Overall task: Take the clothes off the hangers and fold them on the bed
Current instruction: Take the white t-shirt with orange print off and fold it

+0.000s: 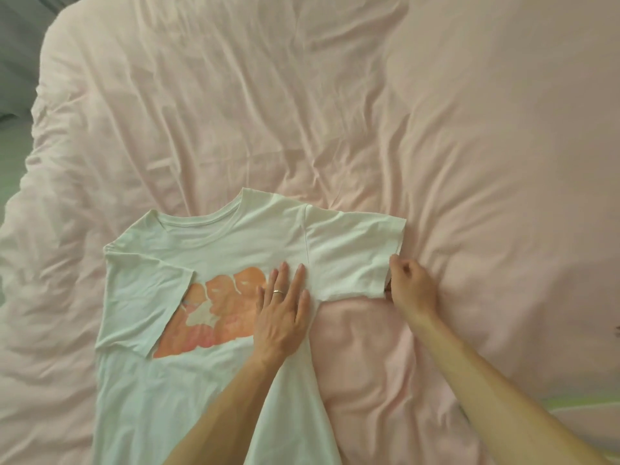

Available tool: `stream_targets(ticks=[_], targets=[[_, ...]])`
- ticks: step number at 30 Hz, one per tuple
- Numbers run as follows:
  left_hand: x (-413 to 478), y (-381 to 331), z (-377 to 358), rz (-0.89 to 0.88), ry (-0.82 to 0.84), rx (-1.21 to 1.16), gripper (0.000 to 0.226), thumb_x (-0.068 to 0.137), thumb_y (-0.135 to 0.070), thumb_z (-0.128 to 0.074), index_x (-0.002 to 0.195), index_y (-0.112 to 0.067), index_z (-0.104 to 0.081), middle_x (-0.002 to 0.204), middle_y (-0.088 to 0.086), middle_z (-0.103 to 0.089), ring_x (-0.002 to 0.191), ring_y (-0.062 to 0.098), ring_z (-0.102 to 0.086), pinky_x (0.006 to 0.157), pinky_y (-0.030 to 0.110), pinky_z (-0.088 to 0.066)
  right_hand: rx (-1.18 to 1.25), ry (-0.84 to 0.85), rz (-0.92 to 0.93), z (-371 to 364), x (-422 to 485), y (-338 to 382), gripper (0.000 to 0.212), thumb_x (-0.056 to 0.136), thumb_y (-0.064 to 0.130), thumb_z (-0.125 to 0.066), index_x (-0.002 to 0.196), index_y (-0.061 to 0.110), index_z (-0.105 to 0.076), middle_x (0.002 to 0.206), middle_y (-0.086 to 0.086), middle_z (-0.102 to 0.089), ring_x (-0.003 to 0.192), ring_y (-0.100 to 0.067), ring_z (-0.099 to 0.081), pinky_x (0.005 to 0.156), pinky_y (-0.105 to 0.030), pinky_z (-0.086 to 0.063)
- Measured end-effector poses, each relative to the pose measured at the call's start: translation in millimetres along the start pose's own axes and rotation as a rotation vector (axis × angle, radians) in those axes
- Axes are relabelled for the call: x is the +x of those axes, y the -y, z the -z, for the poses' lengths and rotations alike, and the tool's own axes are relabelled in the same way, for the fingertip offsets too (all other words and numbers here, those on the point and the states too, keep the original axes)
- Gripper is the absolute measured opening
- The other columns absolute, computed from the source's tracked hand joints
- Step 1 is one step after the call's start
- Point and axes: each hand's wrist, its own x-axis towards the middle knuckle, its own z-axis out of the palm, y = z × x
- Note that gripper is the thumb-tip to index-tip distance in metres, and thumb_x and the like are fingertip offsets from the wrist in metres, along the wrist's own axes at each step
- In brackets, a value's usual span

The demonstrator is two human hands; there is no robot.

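- We see a white T-shirt (208, 236) lying face up on a pink, wrinkly bed (302, 95).
- The shirt has an orange picture (228, 307) on its front.
- The folded sleeve (144, 297) lies over one edge of the picture.
- Our left hand (281, 313) lies flat on the shirt with straight fingers, just beside the picture. It wears a ring (278, 292).
- Our right hand (414, 285) pinches the edge of the spread sleeve (352, 250), which lies flat.

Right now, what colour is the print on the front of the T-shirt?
The print on the white T-shirt is orange and pink, seen in the head view.
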Motion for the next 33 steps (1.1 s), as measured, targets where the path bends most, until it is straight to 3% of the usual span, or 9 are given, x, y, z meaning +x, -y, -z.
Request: stream_targets(ticks=[5,8,11,13,19,24,28,31,33], targets=[[-72,33,-24,0.146,-0.031,-0.026,0.057,0.095,-0.057,-0.007,0.152,-0.053,0.002,0.164,-0.016,0.009,0.147,-0.002,0.019,0.124,0.040,0.005,0.049,-0.001,-0.035,-24,-64,-39,0.060,0.086,0.074,-0.036,0.086,0.020,-0.064,0.077,0.002,-0.072,0.078,-0.026,-0.070,0.079,-0.044,-0.054],[-124,44,-33,0.157,0.005,-0.019,0.059,0.095,-0.058,-0.009,0.153,-0.051,0.001,0.164,-0.016,0.012,0.150,0.004,0.015,0.124,0.042,0.004,0.007,0.167,-0.025,-38,-110,-61,0.049,0.089,0.068,-0.045,0.081,0.022,-0.061,0.066,0.005,-0.071,0.066,-0.020,-0.070,0.073,-0.043,-0.056],[-168,57,-39,0.156,0.037,-0.004,0.060,0.095,-0.061,-0.012,0.154,-0.051,-0.001,0.164,-0.015,0.010,0.153,0.008,0.011,0.124,0.039,0.007,-0.177,0.302,0.061,-43,-152,-89,0.038,0.091,0.061,-0.055,0.079,0.025,-0.059,0.069,0.012,-0.069,0.076,-0.017,-0.069,0.075,-0.036,-0.053],[-198,69,-41,0.158,0.034,0.004,0.061,0.096,-0.061,-0.015,0.155,-0.050,-0.003,0.165,-0.013,0.006,0.153,0.010,0.010,0.124,0.039,0.008,-0.260,0.322,0.135,-40,-177,-108,0.027,0.092,0.050,-0.062,0.077,0.029,-0.055,0.071,0.016,-0.064,0.073,-0.013,-0.064,0.069,-0.030,-0.047],[-257,117,-36,0.219,0.019,0.056,0.063,0.096,-0.061,-0.008,0.156,-0.046,-0.002,0.167,-0.010,0.004,0.152,0.008,0.009,0.124,0.042,0.005,-0.323,0.332,0.216,-30,-222,-140,0.019,0.090,0.044,-0.066,0.088,0.025,-0.061,0.080,0.014,-0.066,0.072,-0.003,-0.062,0.062,-0.017,-0.044],[-303,171,-31,0.305,-0.011,0.022,0.068,0.091,-0.057,-0.003,0.157,-0.043,-0.005,0.168,-0.007,0.002,0.153,0.012,0.007,0.123,0.050,0.000,-0.360,0.176,0.413,-19,-256,-187,0.022,0.079,0.022,-0.078,0.096,0.016,-0.065,0.091,0.005,-0.064,0.083,-0.018,-0.060,0.075,-0.035,-0.051],[-344,219,-30,0.335,-0.065,-0.034,0.061,0.097,-0.045,-0.031,0.157,-0.040,-0.016,0.167,-0.002,-0.009,0.154,0.019,-0.004,0.123,0.049,-0.004,-0.320,0.116,0.338,0,-296,-232,0.040,0.075,0.020,-0.073,0.112,0.015,-0.060,0.105,0.000,-0.059,0.097,-0.022,-0.056,0.085,-0.040,-0.049],[-390,263,-33,0.410,-0.063,-0.060,0.078,0.082,-0.037,-0.046,0.156,-0.038,-0.021,0.167,0.000,-0.010,0.153,0.025,-0.009,0.123,0.049,-0.007,-0.380,0.122,0.239,3,-331,-264,0.050,0.078,0.015,-0.078,0.123,0.013,-0.058,0.112,-0.002,-0.057,0.105,-0.024,-0.057,0.090,-0.039,-0.049],[-418,285,-33,0.479,-0.051,-0.085,0.085,0.079,-0.032,-0.059,0.155,-0.036,-0.022,0.166,0.002,-0.010,0.150,0.029,-0.016,0.122,0.049,-0.011,-0.388,0.142,0.216,-3,-352,-271,0.054,0.080,0.025,-0.080,0.127,0.018,-0.055,0.115,0.000,-0.054,0.107,-0.020,-0.055,0.093,-0.038,-0.049]])
